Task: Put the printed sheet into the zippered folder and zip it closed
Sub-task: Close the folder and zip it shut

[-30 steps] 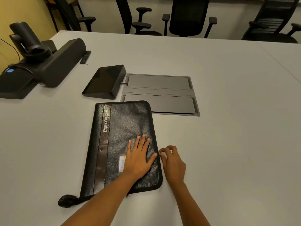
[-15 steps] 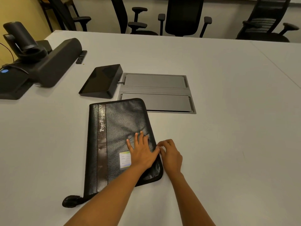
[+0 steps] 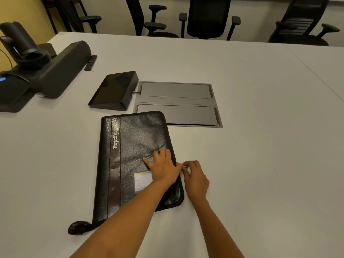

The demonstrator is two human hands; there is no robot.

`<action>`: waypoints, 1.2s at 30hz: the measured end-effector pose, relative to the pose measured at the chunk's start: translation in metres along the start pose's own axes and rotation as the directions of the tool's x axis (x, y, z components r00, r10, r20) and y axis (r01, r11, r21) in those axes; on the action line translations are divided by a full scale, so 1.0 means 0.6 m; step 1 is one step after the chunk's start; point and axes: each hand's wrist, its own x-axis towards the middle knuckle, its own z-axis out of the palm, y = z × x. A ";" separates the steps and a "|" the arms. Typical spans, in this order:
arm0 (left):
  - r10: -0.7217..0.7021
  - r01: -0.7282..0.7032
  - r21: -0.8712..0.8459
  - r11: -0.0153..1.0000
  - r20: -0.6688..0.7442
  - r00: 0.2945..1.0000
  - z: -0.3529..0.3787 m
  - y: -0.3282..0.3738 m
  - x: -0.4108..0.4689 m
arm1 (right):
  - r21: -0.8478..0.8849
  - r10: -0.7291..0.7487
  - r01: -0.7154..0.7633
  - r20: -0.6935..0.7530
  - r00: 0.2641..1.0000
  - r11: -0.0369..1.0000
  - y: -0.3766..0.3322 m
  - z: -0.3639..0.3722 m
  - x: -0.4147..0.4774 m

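Note:
A black zippered folder [image 3: 130,146] marked "PortFolio" lies closed flat on the white table [image 3: 260,146], with a small label window near its lower half. My left hand [image 3: 163,170] presses flat on its right part, fingers straight. My right hand [image 3: 195,179] is at the folder's right edge, its fingertips pinching something small there, likely the zipper pull. No printed sheet is visible. A black strap loop [image 3: 76,228] trails from the folder's near left corner.
A black tablet-like console [image 3: 113,90] and a grey recessed cable hatch [image 3: 176,103] lie just beyond the folder. A black conference camera and speaker bar [image 3: 42,71] sit at the far left. Office chairs [image 3: 208,15] line the far table edge.
My left hand has slid slightly toward the folder's right edge. My right hand has moved in against that edge, with its fingertips drawn together.

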 end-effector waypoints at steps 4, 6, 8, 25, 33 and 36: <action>0.033 -0.034 -0.017 0.999 -0.029 0.999 0.009 -0.017 -0.018 | 0.035 0.016 -0.017 0.009 1.000 0.999 -0.025 0.016 0.035; 0.040 -0.040 -0.018 0.999 -0.027 0.999 0.008 -0.022 -0.021 | 0.013 -0.005 0.005 0.017 1.000 1.000 -0.029 0.018 0.045; 0.037 -0.037 -0.010 0.999 -0.027 0.999 0.006 -0.021 -0.024 | -0.003 -0.029 0.029 0.030 0.999 1.000 -0.029 0.017 0.052; 0.019 -0.024 0.069 0.997 0.075 0.997 -0.015 -0.017 0.082 | 0.088 -0.147 0.151 -0.052 0.988 0.985 0.012 0.033 0.008; 0.137 -0.132 0.124 0.984 -0.036 0.990 0.005 -0.038 0.039 | 0.062 0.025 -0.019 -0.099 0.995 0.998 -0.029 0.056 0.078; 0.148 -0.142 0.127 0.982 -0.034 0.988 0.016 -0.043 0.018 | 0.044 0.039 -0.034 -0.106 0.994 0.998 -0.039 0.059 0.105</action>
